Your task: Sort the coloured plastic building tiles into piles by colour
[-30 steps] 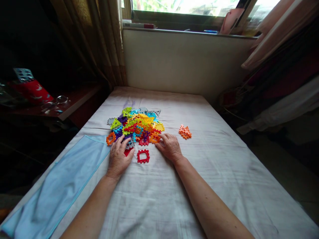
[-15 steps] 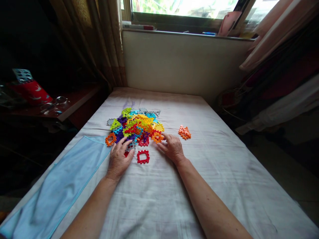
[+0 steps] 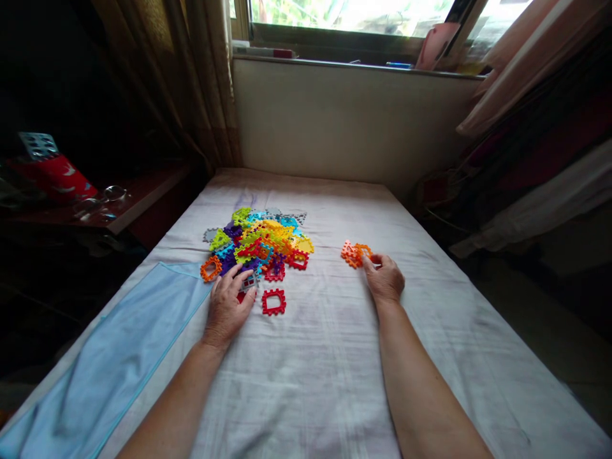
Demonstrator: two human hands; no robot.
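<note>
A heap of colourful plastic building tiles point(image 3: 268, 239) with toothed edges lies on the light bedsheet. My left hand point(image 3: 229, 306) rests flat at its front left, fingers spread. Beneath and beside those fingers are a grey window-shaped tile point(image 3: 248, 281) and part of a red one. To the right, my right hand point(image 3: 385, 279) pinches an orange frame tile point(image 3: 364, 250) between thumb and fingers. That tile is at a small group of orange tiles point(image 3: 349, 254), overlapping their right side. A loose red frame tile point(image 3: 274, 301) lies in front of the heap, near my left hand.
Along the left edge of the bed stretches a light blue cloth point(image 3: 138, 338). A dark red side table point(image 3: 148, 191) on the left holds a red container point(image 3: 64, 178) and glasses point(image 3: 100, 201). Clothes hang on the right. A window sill point(image 3: 335, 62) runs behind.
My right hand has moved right from the heap, carrying the orange frame tile to the small orange group. A red tile now shows where it was. My left hand stays put.
</note>
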